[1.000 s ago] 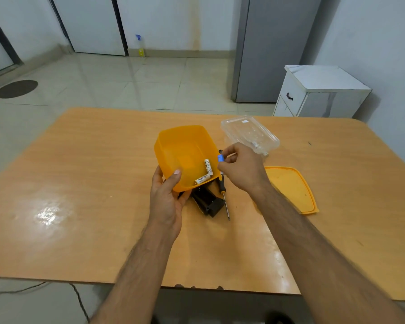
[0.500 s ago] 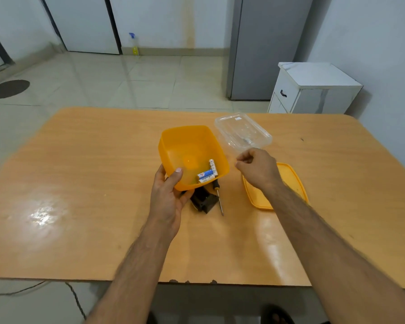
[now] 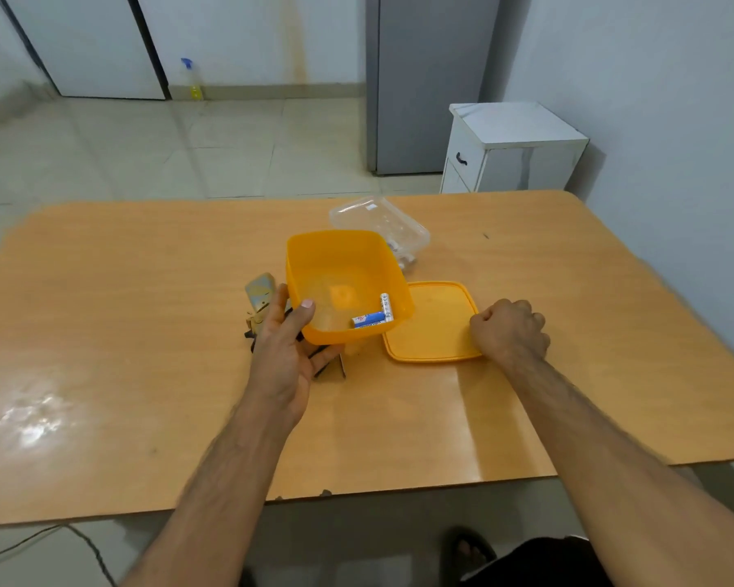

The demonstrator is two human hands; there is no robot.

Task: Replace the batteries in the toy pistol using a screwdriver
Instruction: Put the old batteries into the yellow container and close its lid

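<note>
My left hand (image 3: 287, 349) grips the near left corner of an orange box (image 3: 344, 264), thumb inside the rim, and holds it tilted just above the table. Two or three small batteries (image 3: 373, 317) lie in its lower right corner. My right hand (image 3: 507, 332) is closed on the right edge of the flat orange lid (image 3: 429, 324), which lies on the table beside the box. A blurred tan and dark object, probably the toy pistol (image 3: 260, 296), shows left of my left hand, and a dark piece (image 3: 333, 366) pokes out beneath it. No screwdriver is visible.
A clear plastic container (image 3: 382, 222) sits just behind the orange box. The wooden table (image 3: 145, 374) ends close to my body. Beyond its far right corner stand a white cabinet (image 3: 513, 146) and a grey fridge (image 3: 420, 78).
My right hand left the box, dropped onto the lid and slid it left toward the box. The box moved over the screwdriver and dark piece, hiding them. The camera shifted.
</note>
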